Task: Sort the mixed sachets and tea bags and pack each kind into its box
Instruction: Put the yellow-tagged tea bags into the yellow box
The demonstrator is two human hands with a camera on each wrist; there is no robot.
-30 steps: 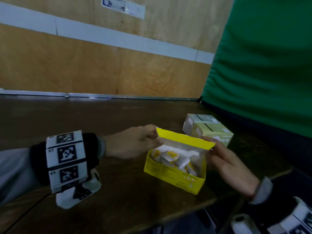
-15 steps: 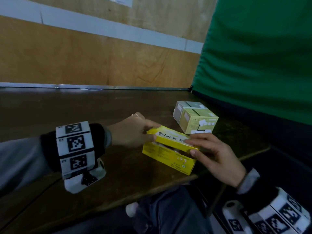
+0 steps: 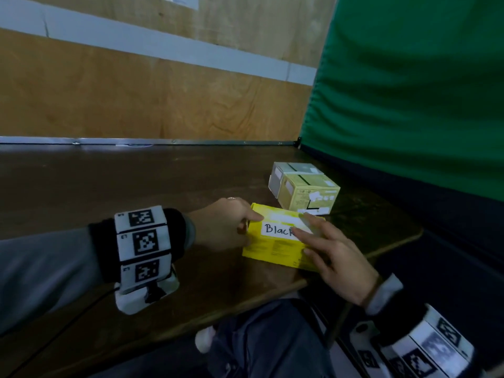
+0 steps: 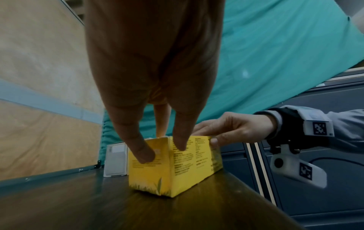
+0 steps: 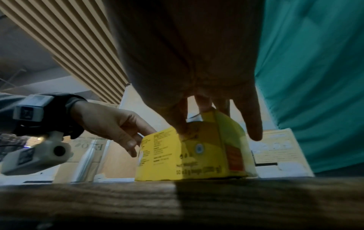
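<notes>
A yellow box (image 3: 272, 248) with a white label reading "Black" lies closed on the dark wooden table (image 3: 136, 186), near its front edge. My left hand (image 3: 226, 226) grips the box's left end; in the left wrist view its thumb and a finger (image 4: 179, 144) straddle the top corner of the box (image 4: 187, 168). My right hand (image 3: 327, 246) lies over the lid with its fingers on top and its thumb on the front face, also seen in the right wrist view (image 5: 216, 121). The contents of the box (image 5: 197, 155) are hidden.
Just behind the yellow box stand a closed pale green box (image 3: 308, 193) and a grey-white box (image 3: 278, 175), side by side. A green curtain (image 3: 409, 91) hangs on the right. The table's front edge (image 3: 300, 283) runs just below my right hand.
The yellow box's lid stood open over white and yellow sachets a second ago. Both hands have folded it down, and it now lies flat with the label up.
</notes>
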